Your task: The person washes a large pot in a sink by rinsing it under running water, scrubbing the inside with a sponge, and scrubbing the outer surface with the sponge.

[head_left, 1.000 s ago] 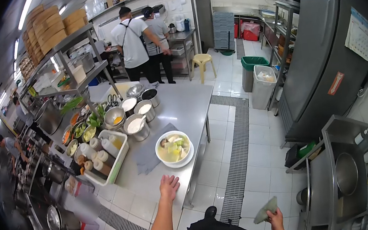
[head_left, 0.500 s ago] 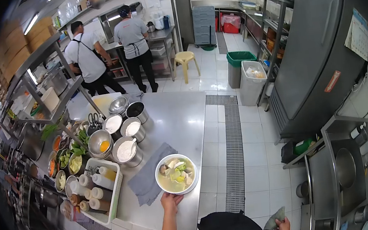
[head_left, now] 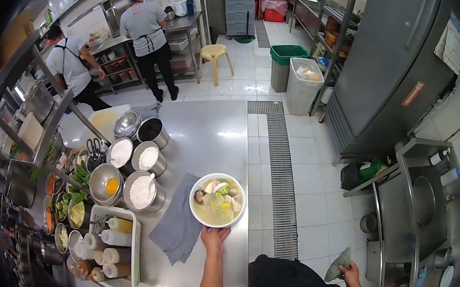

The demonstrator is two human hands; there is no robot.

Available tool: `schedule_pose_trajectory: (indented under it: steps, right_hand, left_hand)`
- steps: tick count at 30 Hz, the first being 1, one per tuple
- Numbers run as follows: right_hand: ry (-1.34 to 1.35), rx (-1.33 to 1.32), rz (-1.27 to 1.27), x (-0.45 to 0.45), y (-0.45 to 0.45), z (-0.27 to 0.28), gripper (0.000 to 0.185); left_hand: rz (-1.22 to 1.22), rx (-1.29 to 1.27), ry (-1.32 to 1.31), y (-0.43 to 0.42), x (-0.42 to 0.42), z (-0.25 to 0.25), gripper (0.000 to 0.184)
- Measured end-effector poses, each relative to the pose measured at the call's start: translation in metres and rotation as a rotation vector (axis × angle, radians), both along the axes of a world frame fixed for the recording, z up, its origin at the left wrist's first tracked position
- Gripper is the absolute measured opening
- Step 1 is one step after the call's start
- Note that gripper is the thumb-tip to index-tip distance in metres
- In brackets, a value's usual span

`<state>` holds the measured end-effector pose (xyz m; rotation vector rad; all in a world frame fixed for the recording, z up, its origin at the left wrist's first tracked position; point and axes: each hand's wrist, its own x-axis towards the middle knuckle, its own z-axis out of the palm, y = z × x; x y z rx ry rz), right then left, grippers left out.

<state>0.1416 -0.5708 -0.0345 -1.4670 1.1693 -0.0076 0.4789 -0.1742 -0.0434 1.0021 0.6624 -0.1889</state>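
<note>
Head view: bowl [head_left: 217,224]; steel table [head_left: 200,133]; tiled floor [head_left: 307,154]

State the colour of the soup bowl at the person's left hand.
The soup bowl is white; it shows in the head view.

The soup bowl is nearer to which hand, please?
Left. The left hand is at the near side of the soup bowl; the right hand, holding a cloth, is apart, farther right.
</note>
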Motion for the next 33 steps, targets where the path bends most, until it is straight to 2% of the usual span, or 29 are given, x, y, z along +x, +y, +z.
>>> schedule_pose_trajectory:
  steps: [7, 20, 24, 27, 30, 31, 33]
  right_hand:
    - [0.009, -0.009, -0.055, -0.025, 0.006, 0.0, 0.029]
    - [0.064, -0.053, -0.305, -0.074, 0.024, 0.006, 0.029]
    - [0.096, -0.071, -0.367, -0.093, 0.03, 0.003, 0.027]
    - [0.072, -0.082, -0.429, -0.101, 0.039, 0.004, 0.029]
    - [0.053, -0.066, -0.484, -0.116, 0.046, -0.005, 0.032]
    - [0.01, -0.107, -0.461, -0.121, 0.049, -0.008, 0.033]
    - [-0.013, -0.131, -0.468, -0.126, 0.057, -0.005, 0.037]
  left_hand:
    - [0.059, -0.021, -0.004, -0.028, 0.068, -0.015, 0.023]
    - [0.046, -0.015, -0.038, -0.052, 0.217, -0.038, 0.028]
    - [0.028, -0.043, -0.077, -0.06, 0.248, -0.037, 0.026]
    - [0.127, -0.014, -0.072, -0.069, 0.268, -0.042, 0.02]
    - [0.101, -0.066, -0.055, -0.07, 0.286, -0.045, 0.025]
    - [0.088, 0.037, -0.08, -0.074, 0.286, -0.042, 0.027]
    - [-0.015, -0.087, -0.216, -0.057, 0.305, -0.08, 0.03]
